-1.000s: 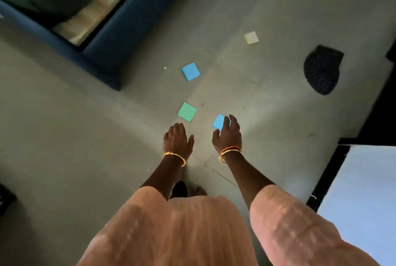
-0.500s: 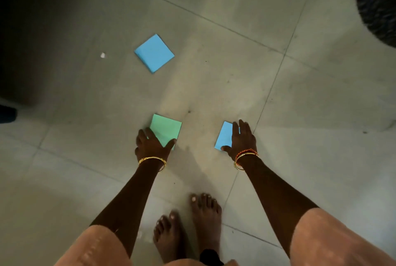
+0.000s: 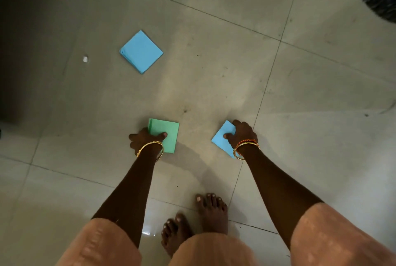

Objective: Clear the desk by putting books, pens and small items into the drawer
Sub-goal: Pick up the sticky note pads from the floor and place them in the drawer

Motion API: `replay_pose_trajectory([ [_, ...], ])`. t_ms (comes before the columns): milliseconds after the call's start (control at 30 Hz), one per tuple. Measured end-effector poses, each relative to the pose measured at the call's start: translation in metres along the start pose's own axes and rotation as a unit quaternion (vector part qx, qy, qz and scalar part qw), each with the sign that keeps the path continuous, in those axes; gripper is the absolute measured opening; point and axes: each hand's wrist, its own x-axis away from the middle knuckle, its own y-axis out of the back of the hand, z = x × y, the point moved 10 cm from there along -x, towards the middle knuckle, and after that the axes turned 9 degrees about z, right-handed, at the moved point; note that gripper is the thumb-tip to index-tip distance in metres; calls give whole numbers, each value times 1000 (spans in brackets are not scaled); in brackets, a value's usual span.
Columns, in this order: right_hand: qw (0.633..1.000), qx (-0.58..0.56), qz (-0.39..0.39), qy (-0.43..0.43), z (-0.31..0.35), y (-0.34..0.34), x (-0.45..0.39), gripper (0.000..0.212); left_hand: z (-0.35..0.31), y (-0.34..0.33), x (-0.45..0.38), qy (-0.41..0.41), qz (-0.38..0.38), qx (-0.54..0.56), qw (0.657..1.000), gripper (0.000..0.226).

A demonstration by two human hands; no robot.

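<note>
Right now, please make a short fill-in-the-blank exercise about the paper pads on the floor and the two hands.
1. The left hand grips the ____ pad.
2. The right hand grips a ____ pad.
3. The untouched blue pad lies on the ____.
Missing words: green; blue; floor.

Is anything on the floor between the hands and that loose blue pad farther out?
Nothing visible: only bare tile lies between. But the left hand already grips the green pad and the right hand grips a blue pad; the far blue pad lies untouched.
</note>
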Motion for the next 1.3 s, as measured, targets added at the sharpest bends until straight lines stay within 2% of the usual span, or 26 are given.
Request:
replay_pose_trajectory([
  [100, 989, -147, -3, 15, 12, 15, 34, 35, -16, 18, 38, -58, 28, 53, 996, 22],
  [133, 982, -190, -1, 13, 15, 20, 46, 36, -20, 23, 53, -73, 43, 66, 994, 19],
  [200, 967, -256, 10, 13, 27, 36, 81, 37, -23, 45, 89, -82, 68, 114, 988, 17],
  [300, 931, -362, 46, 23, 52, 62, 149, 33, -23, 88, 150, -63, 73, 192, 977, 37],
  [400, 894, -441, 79, 31, 82, 88, 234, 30, -16, 137, 228, -42, 83, 300, 950, 34],
  [500, 880, -464, 91, 36, 97, 101, 302, 26, -11, 169, 301, -59, 91, 353, 929, 32],
  [567, 883, -450, 122, 47, 111, 105, 370, 20, 20, 205, 363, -45, 67, 412, 908, 31],
  [667, 878, -444, 172, 49, 116, 90, 418, 8, 56, 216, 406, -15, 65, 445, 893, 28],
  [800, 880, -377, 282, 61, 130, 50, 513, 20, 151, 234, 500, 37, -3, 553, 832, 31],
  [867, 886, -327, 316, 88, 136, 29, 555, 24, 207, 230, 549, 75, -60, 616, 782, 34],
  [967, 892, -252, 351, 133, 144, -1, 618, 25, 289, 218, 625, 132, -158, 704, 680, 35],
  [1100, 888, -125, 386, 216, 158, -56, 709, 22, 401, 196, 745, 174, -304, 786, 510, 33],
  [1133, 885, -99, 391, 232, 162, -69, 727, 22, 422, 190, 772, 186, -334, 790, 479, 32],
  [1267, 846, 60, 447, 286, 164, -150, 842, 16, 503, 152, 896, 207, -446, 804, 336, 30],
  [1300, 831, 89, 460, 300, 165, -168, 871, 16, 515, 146, 919, 203, -467, 803, 312, 31],
])
